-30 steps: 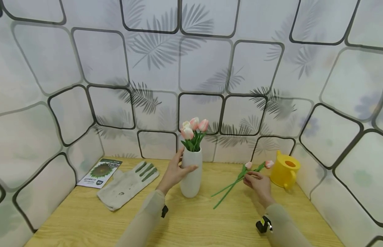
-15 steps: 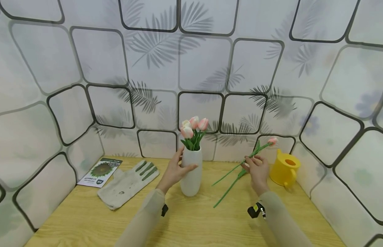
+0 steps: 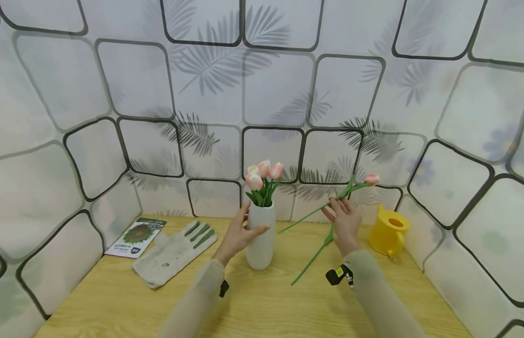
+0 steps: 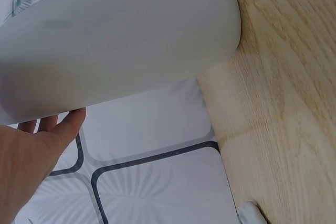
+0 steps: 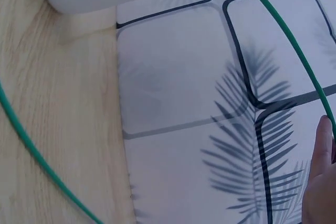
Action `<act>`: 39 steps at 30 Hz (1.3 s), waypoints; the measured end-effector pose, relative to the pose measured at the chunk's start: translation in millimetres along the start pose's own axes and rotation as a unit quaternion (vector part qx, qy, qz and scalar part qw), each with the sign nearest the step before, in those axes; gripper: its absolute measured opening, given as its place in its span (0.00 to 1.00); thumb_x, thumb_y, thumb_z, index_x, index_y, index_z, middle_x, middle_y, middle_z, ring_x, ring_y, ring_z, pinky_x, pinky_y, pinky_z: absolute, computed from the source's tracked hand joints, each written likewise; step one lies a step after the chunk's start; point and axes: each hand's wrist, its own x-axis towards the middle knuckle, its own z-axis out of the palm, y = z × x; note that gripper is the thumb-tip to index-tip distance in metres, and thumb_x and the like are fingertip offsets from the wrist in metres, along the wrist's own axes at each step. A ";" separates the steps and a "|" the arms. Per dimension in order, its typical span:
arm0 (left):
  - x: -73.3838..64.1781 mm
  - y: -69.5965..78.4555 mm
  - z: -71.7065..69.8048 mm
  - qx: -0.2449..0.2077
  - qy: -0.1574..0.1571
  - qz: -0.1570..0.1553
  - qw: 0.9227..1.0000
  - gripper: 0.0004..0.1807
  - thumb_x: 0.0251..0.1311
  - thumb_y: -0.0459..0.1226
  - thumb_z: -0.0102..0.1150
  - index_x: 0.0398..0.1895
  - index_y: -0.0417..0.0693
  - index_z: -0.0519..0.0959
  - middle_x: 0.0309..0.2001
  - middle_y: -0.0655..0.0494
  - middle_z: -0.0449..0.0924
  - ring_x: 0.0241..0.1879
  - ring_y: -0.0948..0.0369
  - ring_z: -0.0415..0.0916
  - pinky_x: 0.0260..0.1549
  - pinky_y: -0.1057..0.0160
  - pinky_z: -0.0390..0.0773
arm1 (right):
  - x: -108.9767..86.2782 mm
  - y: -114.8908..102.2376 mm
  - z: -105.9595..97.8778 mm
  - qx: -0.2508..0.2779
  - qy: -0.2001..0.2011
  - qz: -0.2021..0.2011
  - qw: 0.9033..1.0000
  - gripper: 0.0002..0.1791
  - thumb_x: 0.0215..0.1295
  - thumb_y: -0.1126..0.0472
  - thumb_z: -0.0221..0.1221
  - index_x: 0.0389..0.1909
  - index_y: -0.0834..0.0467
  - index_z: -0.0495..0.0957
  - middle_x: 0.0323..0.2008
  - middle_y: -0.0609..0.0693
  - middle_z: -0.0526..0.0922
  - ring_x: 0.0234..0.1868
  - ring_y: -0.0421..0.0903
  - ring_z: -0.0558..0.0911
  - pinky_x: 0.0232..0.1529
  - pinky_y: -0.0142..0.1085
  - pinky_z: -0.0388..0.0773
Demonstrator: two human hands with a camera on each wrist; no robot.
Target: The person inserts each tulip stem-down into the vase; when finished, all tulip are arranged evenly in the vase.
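A white vase (image 3: 260, 244) stands upright on the table, with several pink and white tulips (image 3: 254, 181) in it. My left hand (image 3: 240, 234) holds its side, thumb across the front and fingers partly hidden behind; in the left wrist view, fingertips touch the vase (image 4: 121, 40). To the right, my right hand (image 3: 346, 223) pinches a single tulip (image 3: 372, 179) by its green stem, raised off the table and slanted, lower end pointing toward the vase. Beneath that hand lies another tulip (image 3: 311, 261), its bloom hidden. Both stems cross the right wrist view, the held stem (image 5: 286, 30) at upper right.
A yellow watering can (image 3: 386, 234) stands right of my right hand. At left lie grey-white work gloves (image 3: 173, 258) with green fingers, beside a seed packet (image 3: 137, 237) showing a sunflower. A patterned wall covering (image 3: 215, 150) encloses the wooden table (image 3: 279, 310) behind and at both sides.
My right hand has lifted one tulip off the table and moved it up and left toward the vase. The other tulip stays lying. My left hand keeps its place on the vase.
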 end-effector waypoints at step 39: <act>0.0 4.4 1.1 0.005 0.004 -0.010 1.000 0.54 0.54 0.49 0.72 0.79 0.59 0.49 0.71 0.49 0.62 0.66 0.48 0.67 0.57 0.42 0.75 | 0.9 -50.9 91.7 0.019 -0.113 -0.138 0.984 0.20 0.66 0.66 0.60 0.59 0.57 0.78 0.36 0.48 0.84 0.38 0.41 0.82 0.39 0.38 0.85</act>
